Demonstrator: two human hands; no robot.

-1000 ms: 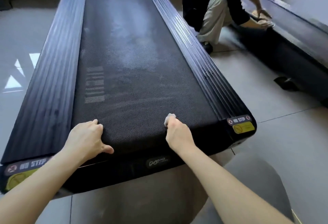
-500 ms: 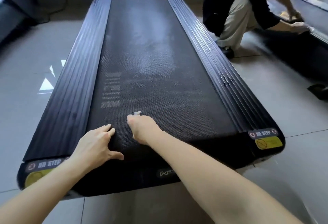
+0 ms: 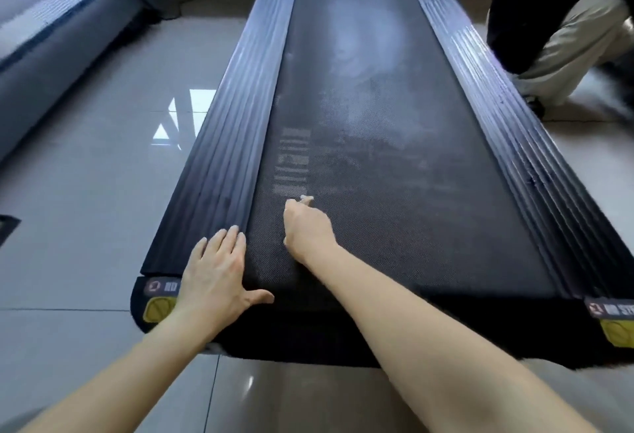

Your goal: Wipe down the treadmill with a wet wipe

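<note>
Wipe (image 3: 306, 198) gripped in right hand (image 3: 307, 230) rests on treadmill belt (image 3: 404, 199).

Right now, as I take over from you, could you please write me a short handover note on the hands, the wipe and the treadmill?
Left hand: flat on the belt, near left corner, bracing.
Right hand: grips the wet wipe, pressed to the belt just ahead.
Done: near end of belt looks dark, seemingly wiped.
Left: pale dusty film from mid-belt to far end; probably the side rails too.
</note>
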